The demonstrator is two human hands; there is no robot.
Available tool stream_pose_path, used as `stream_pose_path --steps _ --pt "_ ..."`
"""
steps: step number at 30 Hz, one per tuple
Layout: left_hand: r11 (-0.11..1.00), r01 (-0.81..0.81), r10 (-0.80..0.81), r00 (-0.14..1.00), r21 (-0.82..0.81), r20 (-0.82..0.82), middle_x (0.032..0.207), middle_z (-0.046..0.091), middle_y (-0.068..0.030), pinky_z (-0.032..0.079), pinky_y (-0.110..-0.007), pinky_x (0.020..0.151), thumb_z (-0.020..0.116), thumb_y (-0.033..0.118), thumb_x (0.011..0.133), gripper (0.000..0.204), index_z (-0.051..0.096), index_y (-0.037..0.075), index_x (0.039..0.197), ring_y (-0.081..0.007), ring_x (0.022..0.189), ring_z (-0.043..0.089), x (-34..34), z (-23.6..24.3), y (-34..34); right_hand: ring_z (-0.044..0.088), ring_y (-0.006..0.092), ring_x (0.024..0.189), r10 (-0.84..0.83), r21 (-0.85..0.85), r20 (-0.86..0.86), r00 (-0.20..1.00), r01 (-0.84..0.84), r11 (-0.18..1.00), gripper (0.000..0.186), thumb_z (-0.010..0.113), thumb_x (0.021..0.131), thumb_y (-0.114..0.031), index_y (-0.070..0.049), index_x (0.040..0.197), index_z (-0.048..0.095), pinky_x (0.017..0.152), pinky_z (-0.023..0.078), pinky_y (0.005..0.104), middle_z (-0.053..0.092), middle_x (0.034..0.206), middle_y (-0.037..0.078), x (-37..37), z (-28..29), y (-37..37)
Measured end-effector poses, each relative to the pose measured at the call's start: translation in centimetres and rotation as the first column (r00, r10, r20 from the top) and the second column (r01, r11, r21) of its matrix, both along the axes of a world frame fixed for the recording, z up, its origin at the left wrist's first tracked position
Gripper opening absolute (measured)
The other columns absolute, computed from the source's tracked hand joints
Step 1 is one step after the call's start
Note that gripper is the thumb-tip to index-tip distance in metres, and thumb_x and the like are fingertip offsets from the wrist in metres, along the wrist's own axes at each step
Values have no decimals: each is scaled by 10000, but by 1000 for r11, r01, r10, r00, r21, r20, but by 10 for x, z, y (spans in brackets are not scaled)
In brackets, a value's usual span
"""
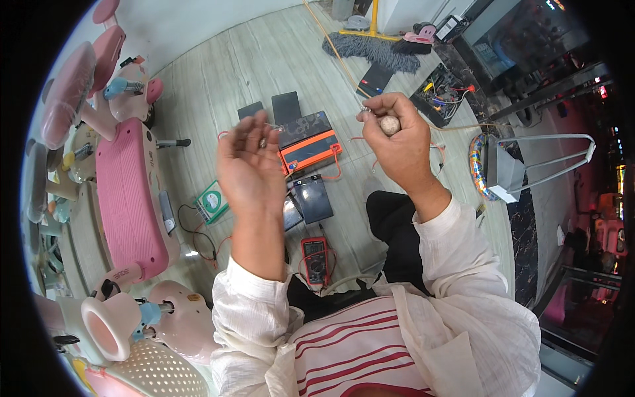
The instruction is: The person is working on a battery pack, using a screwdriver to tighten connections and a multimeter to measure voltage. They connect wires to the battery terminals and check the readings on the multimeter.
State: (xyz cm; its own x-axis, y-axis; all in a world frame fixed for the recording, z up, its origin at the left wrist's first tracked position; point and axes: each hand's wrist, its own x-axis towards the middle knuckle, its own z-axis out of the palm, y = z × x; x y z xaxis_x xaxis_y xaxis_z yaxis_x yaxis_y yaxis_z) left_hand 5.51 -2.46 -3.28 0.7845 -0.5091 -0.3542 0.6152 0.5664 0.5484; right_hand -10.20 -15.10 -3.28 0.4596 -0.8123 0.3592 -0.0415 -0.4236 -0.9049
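My left hand [251,165] is raised palm up, fingers cupped, with small shiny metal pieces [262,143] in it. My right hand [405,142] is closed round a pale, round knob-like end [389,125]; its thumb and fingertips pinch small metal bits [366,111]. What the knob belongs to is hidden in the fist. Below and between the hands, an orange-and-black battery pack [311,149] lies on the floor with red leads. Dark rectangular batteries [313,198] sit around it. A red multimeter [315,259] lies nearer me, its display lit.
Pink children's ride-on scooters [126,198] crowd the left. A green-and-white box [211,202] with cables lies beside them. Farther off are a grey mop [370,49] and a black tray of tools and wires [444,92]. A metal-framed stool [506,169] stands at right.
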Motion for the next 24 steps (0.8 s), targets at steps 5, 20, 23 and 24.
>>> stream_pose_path --steps 5,20,23,24 --pt "992 -103 102 995 72 11 1087 682 -135 495 -350 814 488 186 939 207 627 31 936 -237 866 584 28 0 18 666 106 789 1 22 1 1000 -1 1000 138 688 865 -46 -9 990 645 707 537 255 711 884 67 -3 -2 -9" --pt "997 68 -67 997 48 -28 839 565 -46 394 -300 678 499 161 934 119 573 73 901 -182 747 454 34 0 16 674 109 850 13 184 102 995 -32 982 123 609 890 2 25 1011 602 727 536 235 698 898 86 -20 14 -33" --pt "991 120 -117 992 58 -43 841 556 -51 396 -303 672 496 161 942 126 569 62 912 -183 745 454 33 -6 12 667 104 838 -3 208 95 995 -17 978 114 604 893 -10 25 1001 601 723 529 235 700 897 86 -25 13 -43" --pt "989 130 -127 991 66 -51 843 553 -52 397 -304 670 495 161 944 129 568 58 917 -184 744 454 32 -8 10 666 103 835 -6 210 85 996 -12 978 112 604 892 -11 23 999 602 723 529 236 700 897 86 -26 12 -48"
